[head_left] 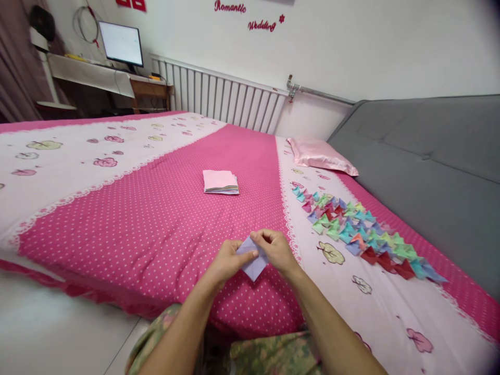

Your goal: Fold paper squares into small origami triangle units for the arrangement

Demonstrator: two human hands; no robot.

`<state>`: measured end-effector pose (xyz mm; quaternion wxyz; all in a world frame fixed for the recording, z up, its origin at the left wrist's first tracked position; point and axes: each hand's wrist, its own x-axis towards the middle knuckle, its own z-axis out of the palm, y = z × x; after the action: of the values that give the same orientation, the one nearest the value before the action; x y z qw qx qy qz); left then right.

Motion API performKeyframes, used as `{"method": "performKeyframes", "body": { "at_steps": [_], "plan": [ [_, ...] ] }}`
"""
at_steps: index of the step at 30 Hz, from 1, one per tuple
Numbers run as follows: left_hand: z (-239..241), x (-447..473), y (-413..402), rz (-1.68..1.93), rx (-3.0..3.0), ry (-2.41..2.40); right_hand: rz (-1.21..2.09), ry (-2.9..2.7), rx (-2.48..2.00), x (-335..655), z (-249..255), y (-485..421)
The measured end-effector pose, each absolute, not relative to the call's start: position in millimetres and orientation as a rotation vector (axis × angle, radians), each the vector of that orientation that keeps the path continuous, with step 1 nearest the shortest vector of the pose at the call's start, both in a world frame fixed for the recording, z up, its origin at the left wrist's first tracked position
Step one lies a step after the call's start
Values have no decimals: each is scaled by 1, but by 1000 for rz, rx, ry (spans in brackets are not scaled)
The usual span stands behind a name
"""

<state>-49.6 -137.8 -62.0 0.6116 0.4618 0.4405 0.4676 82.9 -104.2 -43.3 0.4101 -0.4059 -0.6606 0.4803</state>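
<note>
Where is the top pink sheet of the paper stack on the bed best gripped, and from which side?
Probably its near right corner, from the person's side: the paper stack lies flat, and its edges fan out there, letting a fingertip lift one.

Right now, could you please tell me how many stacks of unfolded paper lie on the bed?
1: the paper stack lies on the bed's pink dotted band, left of the folded pieces. None seems hidden.

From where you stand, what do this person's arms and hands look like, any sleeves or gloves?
The left hand and right hand are bare, with no gloves, and no rings or watch that I can see. Both forearms are uncovered, no sleeves in view. Below them shows green camouflage-patterned clothing.
</note>
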Motion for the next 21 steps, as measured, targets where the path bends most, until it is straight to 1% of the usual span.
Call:
{"method": "performKeyframes", "body": {
  "at_steps": [5, 9, 16, 21],
  "plan": [
    [-61, -51, -136, 1229, 929, 1030, 1323, -1638, -963, 84, -43, -104],
    [-59, -52, -135, 1285, 851, 1069, 1404, -1481, -1003, 83, -43, -103],
    [-59, -52, -135, 1286, 837, 1010, 1308, -1455, -1030, 86, -43, -101],
    [-58, -52, -134, 1266, 815, 1006, 1346, -1422, -996, 88, -40, -100]
  ]
}}
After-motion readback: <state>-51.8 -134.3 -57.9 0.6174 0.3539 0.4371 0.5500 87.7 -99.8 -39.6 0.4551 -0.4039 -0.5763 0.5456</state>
